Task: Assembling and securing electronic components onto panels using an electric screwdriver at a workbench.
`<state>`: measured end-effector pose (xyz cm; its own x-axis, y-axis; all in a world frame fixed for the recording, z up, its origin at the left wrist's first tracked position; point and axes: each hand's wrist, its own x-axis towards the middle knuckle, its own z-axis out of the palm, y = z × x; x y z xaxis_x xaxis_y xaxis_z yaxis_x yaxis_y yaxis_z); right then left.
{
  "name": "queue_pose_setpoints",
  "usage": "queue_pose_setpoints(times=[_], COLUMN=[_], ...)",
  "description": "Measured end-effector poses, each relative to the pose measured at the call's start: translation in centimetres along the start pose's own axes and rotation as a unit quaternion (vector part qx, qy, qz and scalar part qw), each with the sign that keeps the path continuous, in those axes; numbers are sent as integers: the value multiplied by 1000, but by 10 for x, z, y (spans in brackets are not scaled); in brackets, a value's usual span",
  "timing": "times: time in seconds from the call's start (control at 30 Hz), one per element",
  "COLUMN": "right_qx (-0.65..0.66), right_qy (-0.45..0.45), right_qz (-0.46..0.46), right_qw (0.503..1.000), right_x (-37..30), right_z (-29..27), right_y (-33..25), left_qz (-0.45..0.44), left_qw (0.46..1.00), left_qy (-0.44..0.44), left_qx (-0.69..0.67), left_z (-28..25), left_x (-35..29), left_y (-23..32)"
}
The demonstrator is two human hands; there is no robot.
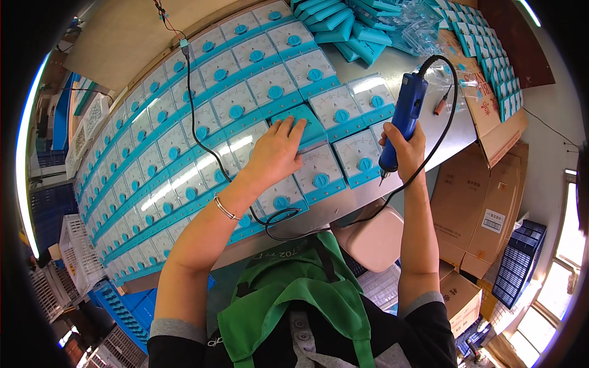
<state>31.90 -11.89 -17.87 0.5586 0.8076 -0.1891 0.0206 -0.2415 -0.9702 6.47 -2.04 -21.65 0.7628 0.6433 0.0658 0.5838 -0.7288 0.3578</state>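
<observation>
My left hand is closed on a teal panel meter, with fingertips over its top and the thumb by its near edge. This meter sits among the others with its plain teal side up; my fingers hide part of it. In my right hand is a blue electric screwdriver, gripped around its lower body. Its bit points down, above the table's near edge and just right of a meter with a clear face. Rows of similar meters with teal knobs spread leftward from my hands.
A black cable runs across the meters and loops near my body. More teal cases and clear plastic parts are piled at the far side. Cardboard boxes and a pale stool stand by the metal table.
</observation>
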Motion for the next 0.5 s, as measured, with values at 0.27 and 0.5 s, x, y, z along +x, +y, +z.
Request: queue_pose_setpoints(times=[0.27, 0.5], right_qx=[-271, -466], right_qy=[-44, -10], right_qz=[-36, -87], right_qw=[961, 880], right_x=[17, 42], right_z=[-2, 21], right_y=[7, 10], left_qz=[-7, -199], left_qw=[999, 922], left_qy=[44, 118], left_qx=[2, -310], left_z=[-16, -47], left_x=[12, -10], left_y=[-10, -44])
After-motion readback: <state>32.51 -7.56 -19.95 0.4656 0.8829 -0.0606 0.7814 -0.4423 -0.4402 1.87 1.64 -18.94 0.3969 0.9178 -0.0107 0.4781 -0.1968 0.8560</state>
